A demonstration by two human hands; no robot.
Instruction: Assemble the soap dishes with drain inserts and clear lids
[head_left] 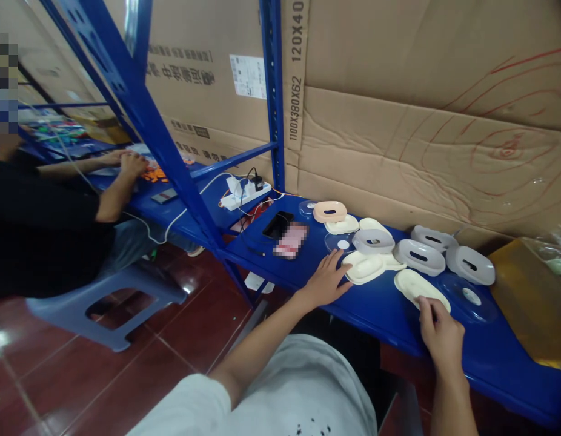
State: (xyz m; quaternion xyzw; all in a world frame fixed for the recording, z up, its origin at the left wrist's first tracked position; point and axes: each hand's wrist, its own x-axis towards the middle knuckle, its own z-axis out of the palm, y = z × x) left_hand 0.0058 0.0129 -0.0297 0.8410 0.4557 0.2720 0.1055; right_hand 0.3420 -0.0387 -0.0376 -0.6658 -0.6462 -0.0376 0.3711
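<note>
My left hand lies at the near edge of the blue shelf with its fingers spread, the fingertips close beside a cream oval plastic dish. Whether they touch it I cannot tell. My right hand pinches the near edge of another cream oval dish between thumb and fingers. Around these sit grey oval plastic shells with a slot in the middle, one grey shell just behind the right-hand dish. A peach slotted shell rests farther back on a cream piece. One clear oval cover lies to the right.
A phone and a dark device lie at the left of my shelf. A blue upright separates it from a co-worker's bench with orange pieces. A power strip stands behind, and a brown box at right.
</note>
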